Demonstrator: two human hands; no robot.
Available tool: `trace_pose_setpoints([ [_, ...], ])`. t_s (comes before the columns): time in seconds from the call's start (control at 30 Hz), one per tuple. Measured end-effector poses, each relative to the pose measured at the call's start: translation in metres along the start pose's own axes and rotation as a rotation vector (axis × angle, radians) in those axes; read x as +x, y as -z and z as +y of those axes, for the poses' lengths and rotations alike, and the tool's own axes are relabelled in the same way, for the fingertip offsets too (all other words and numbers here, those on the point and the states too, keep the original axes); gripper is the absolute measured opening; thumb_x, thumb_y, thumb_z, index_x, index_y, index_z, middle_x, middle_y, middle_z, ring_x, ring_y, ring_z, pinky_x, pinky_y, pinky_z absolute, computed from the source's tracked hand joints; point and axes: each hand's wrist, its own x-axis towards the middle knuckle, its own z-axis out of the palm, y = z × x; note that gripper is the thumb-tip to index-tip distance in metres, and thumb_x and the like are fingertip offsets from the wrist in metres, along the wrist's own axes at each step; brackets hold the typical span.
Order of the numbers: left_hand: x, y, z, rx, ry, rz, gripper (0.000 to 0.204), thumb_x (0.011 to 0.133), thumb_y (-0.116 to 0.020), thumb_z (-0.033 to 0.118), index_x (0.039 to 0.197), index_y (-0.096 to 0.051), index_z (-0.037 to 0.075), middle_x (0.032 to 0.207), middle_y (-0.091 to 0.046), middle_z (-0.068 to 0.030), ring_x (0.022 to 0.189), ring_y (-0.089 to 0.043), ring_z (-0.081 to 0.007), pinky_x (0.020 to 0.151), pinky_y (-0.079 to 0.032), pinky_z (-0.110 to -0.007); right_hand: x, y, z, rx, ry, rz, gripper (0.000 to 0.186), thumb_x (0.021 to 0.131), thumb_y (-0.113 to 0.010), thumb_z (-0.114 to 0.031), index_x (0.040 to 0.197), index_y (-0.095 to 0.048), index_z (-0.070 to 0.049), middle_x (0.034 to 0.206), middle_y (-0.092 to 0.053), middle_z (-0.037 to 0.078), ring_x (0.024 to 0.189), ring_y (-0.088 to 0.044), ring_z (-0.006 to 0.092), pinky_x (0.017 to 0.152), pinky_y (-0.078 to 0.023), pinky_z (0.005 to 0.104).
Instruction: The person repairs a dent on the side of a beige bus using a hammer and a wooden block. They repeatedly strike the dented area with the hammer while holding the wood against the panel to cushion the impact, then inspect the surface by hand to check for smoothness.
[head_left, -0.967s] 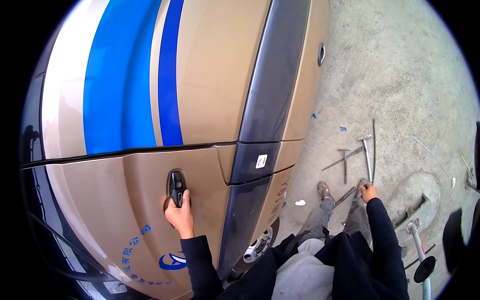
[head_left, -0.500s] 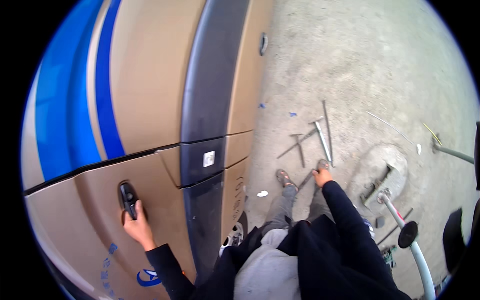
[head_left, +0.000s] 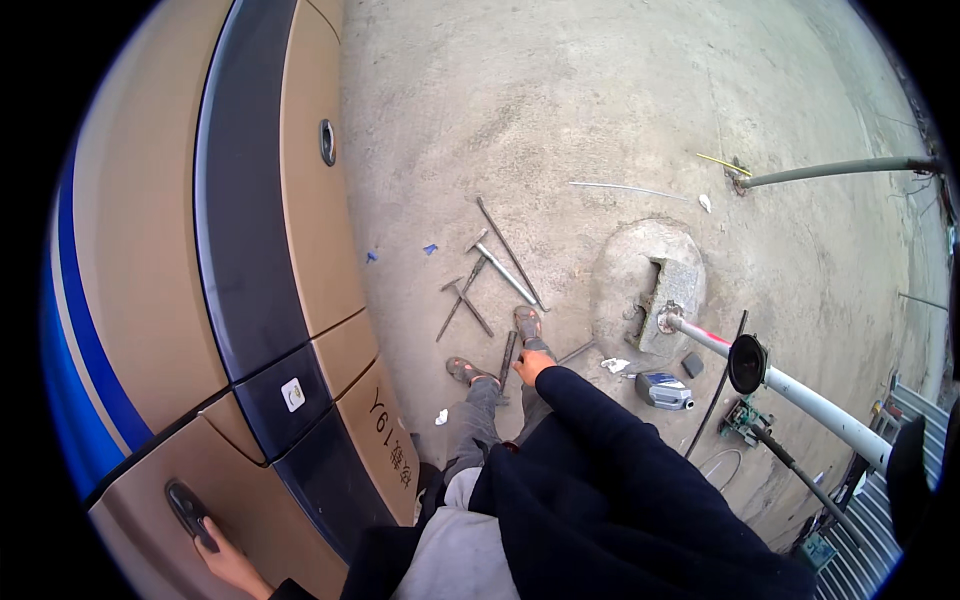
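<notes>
At the lower left, my left hand (head_left: pixel 222 555) grips a black door handle (head_left: pixel 182 505) on a tan vehicle (head_left: pixel 150 200) with blue stripes and a dark grey band. Above my grey-trousered legs, my right hand (head_left: pixel 532 364) has its fingers curled; whatever they may hold is too small to tell. A dark bar (head_left: pixel 508 362) lies on the ground beyond it. Near my sandalled feet lie metal hammers (head_left: pixel 508 268) and long rods (head_left: pixel 500 228) on the concrete floor (head_left: pixel 480 120).
At my right, a white post (head_left: pixel 820 400) with a black round disc (head_left: pixel 747 363) rises from a broken concrete block (head_left: pixel 672 280). Around it lie a silver jug (head_left: pixel 662 390), green machinery (head_left: pixel 740 420) and rods. Another pipe (head_left: pixel 840 170) stands farther off, near corrugated sheeting (head_left: pixel 870 530).
My view has swung right, so the vehicle has moved left in the picture and more floor shows. My left hand stays on the handle; my right hand remains curled above my legs.
</notes>
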Motion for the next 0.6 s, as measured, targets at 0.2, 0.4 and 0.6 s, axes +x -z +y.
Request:
trace_pose_setpoints([
  [0.2,-0.044,-0.031,0.115,-0.598,-0.257,-0.12,0.033,0.103,-0.056,0.025,0.119,-0.061,-0.004,0.104,-0.067,-0.0146,0.096,-0.065,-0.0233,0.088,-0.051,-0.033,-0.037,0.015,0.016,0.119,-0.179,0.1,0.042,0.094,-0.058,-0.038,0.11,-0.067,0.0,0.111,-0.068,0.026,0.109,-0.063,0.0404,0.094,-0.049,0.0493],
  [0.4,-0.14,-0.235,0.141,-0.339,-0.863,-1.482,0.038,0.099,-0.061,0.028,0.119,-0.062,-0.004,0.104,-0.07,-0.0172,0.097,-0.067,-0.0234,0.087,-0.051,-0.034,-0.095,-0.039,0.028,0.4,-0.281,0.356,0.04,0.093,-0.06,-0.038,0.108,-0.066,-0.001,0.109,-0.068,0.023,0.106,-0.064,0.0393,0.091,-0.049,0.0483],
  [0.6,-0.248,-0.298,0.08,-0.239,-0.962,-2.03,0.036,0.101,-0.058,0.03,0.107,-0.067,-0.004,0.089,-0.069,-0.0079,0.084,-0.062,-0.0131,0.078,-0.05,-0.029,-0.233,-0.173,0.054,0.701,-0.596,0.631,0.037,0.093,-0.06,-0.037,0.105,-0.067,-0.002,0.106,-0.069,0.022,0.105,-0.064,0.0396,0.09,-0.049,0.0475],
])
